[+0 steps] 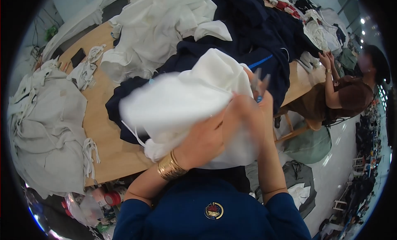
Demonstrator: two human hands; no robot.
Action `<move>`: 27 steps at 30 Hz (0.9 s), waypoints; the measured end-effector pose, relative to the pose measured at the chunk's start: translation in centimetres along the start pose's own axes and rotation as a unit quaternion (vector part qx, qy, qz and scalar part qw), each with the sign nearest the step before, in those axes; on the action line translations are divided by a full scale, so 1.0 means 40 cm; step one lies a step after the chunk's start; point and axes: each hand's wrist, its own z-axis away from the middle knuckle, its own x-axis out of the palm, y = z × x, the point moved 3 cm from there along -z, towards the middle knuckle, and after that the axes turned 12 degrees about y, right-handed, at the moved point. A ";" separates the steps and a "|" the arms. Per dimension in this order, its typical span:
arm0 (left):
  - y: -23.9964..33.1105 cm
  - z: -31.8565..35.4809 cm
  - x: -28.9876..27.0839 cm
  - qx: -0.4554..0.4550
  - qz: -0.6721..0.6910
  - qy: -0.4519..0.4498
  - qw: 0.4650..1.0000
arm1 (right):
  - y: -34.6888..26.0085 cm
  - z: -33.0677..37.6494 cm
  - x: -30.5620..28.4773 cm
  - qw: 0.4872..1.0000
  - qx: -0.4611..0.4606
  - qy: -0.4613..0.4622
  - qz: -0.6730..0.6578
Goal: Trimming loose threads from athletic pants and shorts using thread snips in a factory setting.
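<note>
A white garment is bunched up in front of me at the table's near edge, its left part smeared by motion. My left hand, with a gold cuff at the wrist, closes on the fabric, its fingertips blurred. Close beside it on the right, my right hand is wrapped around small thread snips, their metal blades pointing up and away and a bit of blue showing at the fingers. Part of the right hand is hidden behind the left fingers and the cloth. A white drawstring hangs at the garment's lower left.
Navy garments and a white heap cover the far side of the wooden table. Light grey garments lie at the left, near a dark phone. At the right, another person sits handling dark cloth.
</note>
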 end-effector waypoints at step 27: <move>-0.193 0.177 -0.064 -0.410 0.318 0.093 0.850 | 0.006 -0.028 -0.141 0.961 -0.141 0.225 0.081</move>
